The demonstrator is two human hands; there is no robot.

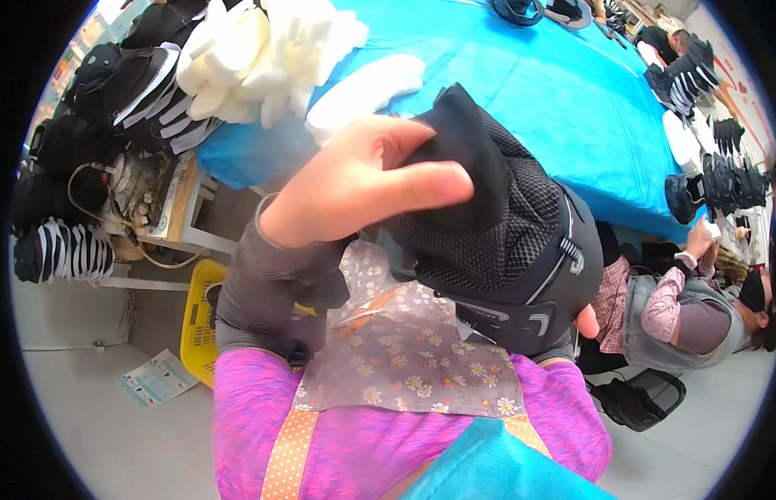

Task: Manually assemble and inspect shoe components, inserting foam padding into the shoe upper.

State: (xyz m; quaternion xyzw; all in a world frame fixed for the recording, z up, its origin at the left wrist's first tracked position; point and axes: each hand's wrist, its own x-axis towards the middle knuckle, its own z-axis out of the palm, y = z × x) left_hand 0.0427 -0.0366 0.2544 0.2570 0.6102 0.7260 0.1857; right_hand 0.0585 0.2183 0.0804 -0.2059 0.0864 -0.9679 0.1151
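Black shoe (521, 221) meets left hand (355, 183), thumb outstretched, grip unclear.

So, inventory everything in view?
Shoe-like mesh piece: 1, black, between hands
Table cover: 1, blue, upper centre
Pads: many, white, table's upper left
Shoes: many, mostly black, left, top, right
Basket: 1, yellow, left floor
Leaflet: 1, pale, left floor
Unclear object: 1, black, right floor
Co-workers: 2, mixed clothing, right
Cloth: 1, teal, bottom edge
Apron: 1, grey floral, lower centre
Left hand: 1, bare, piece's left
Right hand: 1, mostly hidden, piece's right
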